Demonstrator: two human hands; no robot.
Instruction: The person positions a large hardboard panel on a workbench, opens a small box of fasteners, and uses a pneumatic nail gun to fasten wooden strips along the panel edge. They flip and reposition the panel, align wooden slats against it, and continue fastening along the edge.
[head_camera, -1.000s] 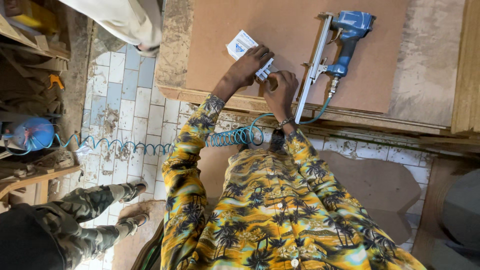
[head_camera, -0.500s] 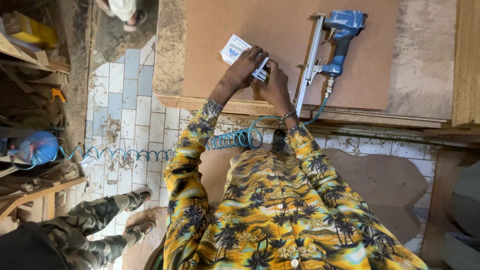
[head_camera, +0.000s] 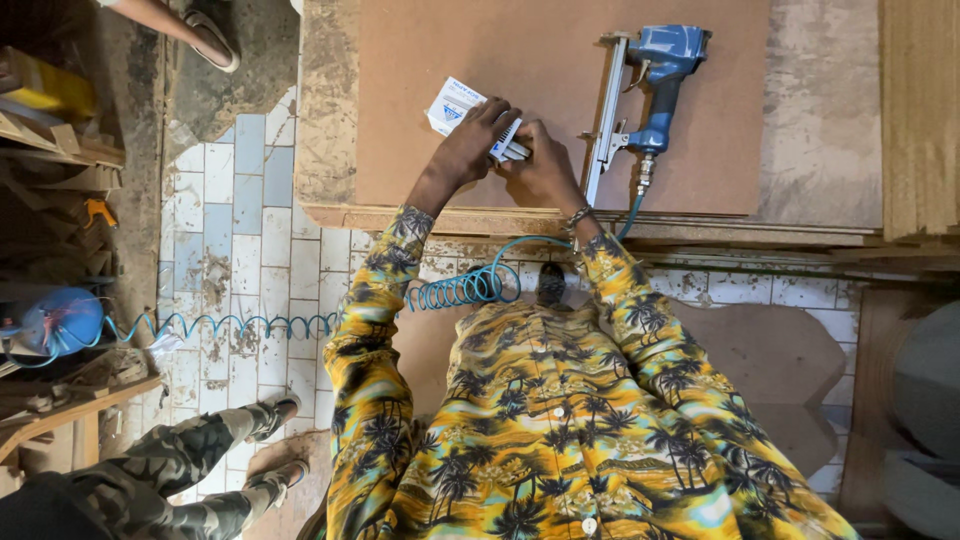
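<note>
At the far left a blue canister (head_camera: 55, 320) lies among wood scraps, and a coiled blue hose (head_camera: 300, 322) runs from it across the tiled floor (head_camera: 240, 230). Another person's camouflage trouser legs (head_camera: 170, 470) show at the lower left. The left hand (head_camera: 478, 138) reaches forward onto the brown board (head_camera: 520, 60) on the worktop (head_camera: 830, 130), fingers curled down over a small white box (head_camera: 455, 103) and a pale strip of staples (head_camera: 508, 146). The right hand (head_camera: 545, 165) meets it just beside, fingers closed on the same strip. To the right, a blue nail gun (head_camera: 650, 90) lies on the board, near the right hand but untouched.
</note>
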